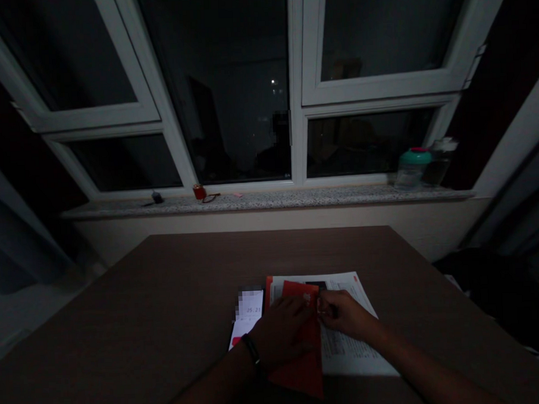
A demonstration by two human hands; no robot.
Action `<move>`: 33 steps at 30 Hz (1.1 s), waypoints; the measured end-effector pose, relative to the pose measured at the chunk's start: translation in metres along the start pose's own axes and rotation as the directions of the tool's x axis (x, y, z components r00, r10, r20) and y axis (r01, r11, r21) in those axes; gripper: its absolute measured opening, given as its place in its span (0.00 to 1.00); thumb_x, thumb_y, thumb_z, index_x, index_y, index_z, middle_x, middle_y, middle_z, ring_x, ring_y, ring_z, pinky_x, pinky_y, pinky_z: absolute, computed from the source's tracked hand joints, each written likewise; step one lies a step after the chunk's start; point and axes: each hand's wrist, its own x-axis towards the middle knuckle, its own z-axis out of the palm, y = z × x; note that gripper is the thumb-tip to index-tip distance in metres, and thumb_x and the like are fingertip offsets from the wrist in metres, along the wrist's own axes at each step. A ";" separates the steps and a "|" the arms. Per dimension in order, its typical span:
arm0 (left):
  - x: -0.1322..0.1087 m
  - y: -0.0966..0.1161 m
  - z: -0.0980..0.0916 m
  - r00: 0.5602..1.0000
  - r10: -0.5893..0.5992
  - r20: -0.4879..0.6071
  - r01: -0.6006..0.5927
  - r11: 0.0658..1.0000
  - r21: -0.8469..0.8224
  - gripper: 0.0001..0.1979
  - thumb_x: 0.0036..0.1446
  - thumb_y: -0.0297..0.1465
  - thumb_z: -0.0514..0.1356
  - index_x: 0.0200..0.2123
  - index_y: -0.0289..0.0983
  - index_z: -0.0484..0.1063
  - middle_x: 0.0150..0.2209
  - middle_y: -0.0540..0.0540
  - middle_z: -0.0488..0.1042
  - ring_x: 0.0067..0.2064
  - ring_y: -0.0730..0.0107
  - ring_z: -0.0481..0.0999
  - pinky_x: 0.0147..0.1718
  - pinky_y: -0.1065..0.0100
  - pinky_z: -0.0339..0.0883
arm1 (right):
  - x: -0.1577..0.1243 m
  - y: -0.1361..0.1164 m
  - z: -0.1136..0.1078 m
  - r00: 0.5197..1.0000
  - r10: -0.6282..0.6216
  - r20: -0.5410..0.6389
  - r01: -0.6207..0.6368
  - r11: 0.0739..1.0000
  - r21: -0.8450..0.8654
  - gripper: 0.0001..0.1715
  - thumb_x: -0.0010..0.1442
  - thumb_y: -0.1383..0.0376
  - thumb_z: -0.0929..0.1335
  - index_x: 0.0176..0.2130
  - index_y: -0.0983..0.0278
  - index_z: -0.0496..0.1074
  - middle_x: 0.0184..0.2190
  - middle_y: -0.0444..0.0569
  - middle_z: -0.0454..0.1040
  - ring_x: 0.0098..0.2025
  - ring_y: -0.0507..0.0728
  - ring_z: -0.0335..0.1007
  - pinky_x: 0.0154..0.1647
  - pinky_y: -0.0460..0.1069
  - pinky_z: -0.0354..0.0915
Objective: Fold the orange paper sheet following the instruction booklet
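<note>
A red folded paper piece (310, 361), with a small pale mark near its top, lies over an open printed booklet (347, 341). My left hand (286, 326), a dark band at its wrist, rests flat on the red paper with fingers stretched out. Against the paper's right edge, my right hand (339, 311) is closed in a pinch. Dim light hides what its fingertips hold, if anything. Just left of the booklet a phone (247, 316) lies with its screen lit, partly behind my left forearm.
The brown table (187, 271) reaches toward a speckled windowsill (269, 199). On the sill stand a small red jar (199, 192), a small dark object (157, 197), a teal-lidded container (411, 169) and a clear bottle (440, 162). Dark cloth (482, 276) lies beyond the right edge.
</note>
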 end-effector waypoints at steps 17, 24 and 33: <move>-0.001 -0.001 0.003 0.999 -0.049 0.000 0.049 0.997 0.055 0.34 0.62 0.42 0.62 0.66 0.38 0.55 0.67 0.38 0.56 0.66 0.48 0.56 0.63 0.48 0.52 | 0.000 0.003 -0.002 0.997 0.018 -0.080 -0.026 0.995 -0.096 0.10 0.52 0.73 0.66 0.26 0.61 0.59 0.24 0.40 0.65 0.26 0.51 0.62 0.28 0.44 0.56; 0.000 0.003 -0.001 0.998 -0.056 -0.011 0.056 0.998 0.018 0.32 0.62 0.41 0.62 0.65 0.41 0.56 0.64 0.39 0.60 0.64 0.49 0.58 0.62 0.49 0.53 | -0.001 -0.001 -0.002 1.000 0.007 -0.022 -0.009 0.998 -0.064 0.10 0.50 0.73 0.66 0.26 0.61 0.60 0.23 0.39 0.64 0.26 0.51 0.61 0.27 0.44 0.54; -0.001 0.001 0.001 0.998 -0.043 -0.035 0.043 0.999 0.017 0.31 0.61 0.39 0.63 0.64 0.39 0.57 0.62 0.40 0.62 0.62 0.51 0.61 0.61 0.51 0.54 | 0.003 0.004 0.000 0.997 0.054 -0.058 -0.059 0.995 -0.075 0.11 0.51 0.73 0.67 0.26 0.61 0.60 0.22 0.38 0.64 0.25 0.50 0.60 0.26 0.43 0.54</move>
